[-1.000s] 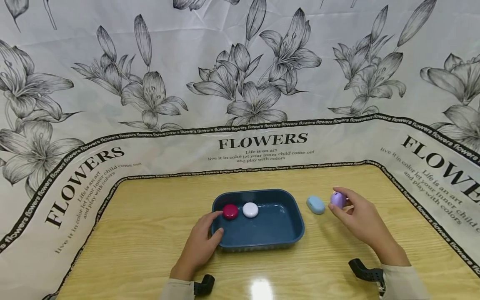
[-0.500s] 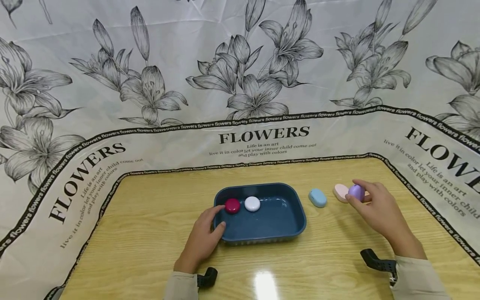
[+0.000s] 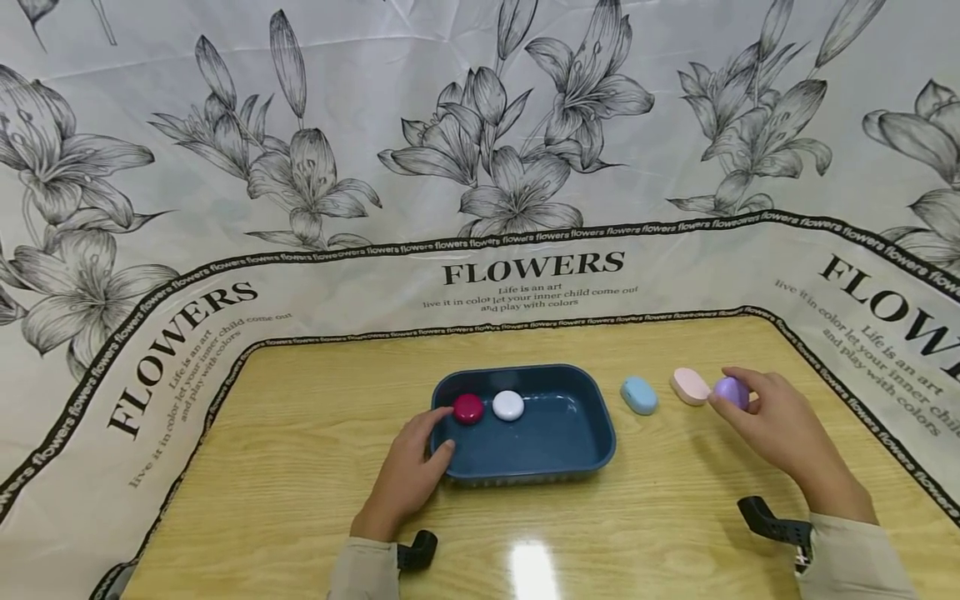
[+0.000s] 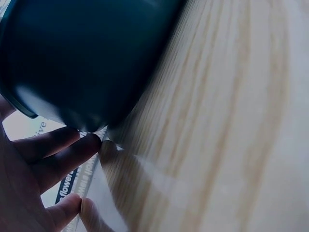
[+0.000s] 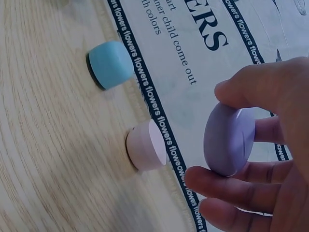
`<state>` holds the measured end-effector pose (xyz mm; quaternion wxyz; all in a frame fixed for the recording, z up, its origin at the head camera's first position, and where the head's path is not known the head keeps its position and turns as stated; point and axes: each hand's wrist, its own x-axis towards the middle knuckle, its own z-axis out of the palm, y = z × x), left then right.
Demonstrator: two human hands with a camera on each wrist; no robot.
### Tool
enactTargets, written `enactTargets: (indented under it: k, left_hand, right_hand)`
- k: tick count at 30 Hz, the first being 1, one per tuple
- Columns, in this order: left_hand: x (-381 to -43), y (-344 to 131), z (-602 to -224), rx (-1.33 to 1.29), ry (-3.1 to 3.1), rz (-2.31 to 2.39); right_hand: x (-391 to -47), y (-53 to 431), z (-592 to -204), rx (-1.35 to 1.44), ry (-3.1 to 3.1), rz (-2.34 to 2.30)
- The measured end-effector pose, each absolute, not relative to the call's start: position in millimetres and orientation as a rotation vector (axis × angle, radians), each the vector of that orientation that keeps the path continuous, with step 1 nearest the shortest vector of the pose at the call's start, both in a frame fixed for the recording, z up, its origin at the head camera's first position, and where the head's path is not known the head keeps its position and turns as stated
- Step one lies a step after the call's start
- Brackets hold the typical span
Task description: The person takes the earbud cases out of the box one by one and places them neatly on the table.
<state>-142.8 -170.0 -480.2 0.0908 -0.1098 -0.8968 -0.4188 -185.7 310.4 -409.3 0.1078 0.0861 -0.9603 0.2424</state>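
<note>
My right hand (image 3: 783,429) pinches a smooth purple oval piece (image 3: 731,394) between thumb and fingers, held off the table in the right wrist view. Beside it on the table stands a pale pink oval piece (image 3: 690,387); farther left is a light blue one (image 3: 639,395). My left hand (image 3: 405,471) grips the left end of a dark blue rectangular tub (image 3: 531,478), thumb and index finger at its rim. Other fingertips (image 4: 91,142) touch the outer wall in the left wrist view. Inside the tub lie a dark red round piece (image 3: 468,409) and a white one (image 3: 507,406).
The wooden table (image 3: 315,400) extends left and in front of the tub. A flower-printed cloth (image 3: 337,292) borders the table at the back and both sides. Black mounts (image 3: 417,550) sit at both wrists.
My right hand has moved right with the purple piece, uncovering the pink piece, now standing apart on the table. The left hand keeps its hold on the tub. The head view has shifted slightly.
</note>
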Motion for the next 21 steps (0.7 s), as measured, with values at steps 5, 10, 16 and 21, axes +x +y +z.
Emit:
enactTargets:
  k: [5, 10, 16, 21]
  left_hand:
    - [-144.6, -168.7, -477.2, -0.327, -2.659, -1.258]
    - [-145.8, -168.8, -474.9, -0.329, -2.658, -1.247]
    - [-143.0, -168.7, -476.1, -0.304, -2.662, -1.257]
    - [-140.3, -168.3, -477.1, -0.282, -2.68, -1.273]
  right_hand:
    - [-186.1, 314.3, -409.2, 0.267, -2.837, 0.682]
    - [-187.3, 317.4, -410.2, 0.284, -2.867, 0.662]
    - [-188.8, 319.7, -415.5, 0.263, -2.948, 0.665]
    - [-187.9, 321.2, -417.9, 0.225, -3.01, 0.647]
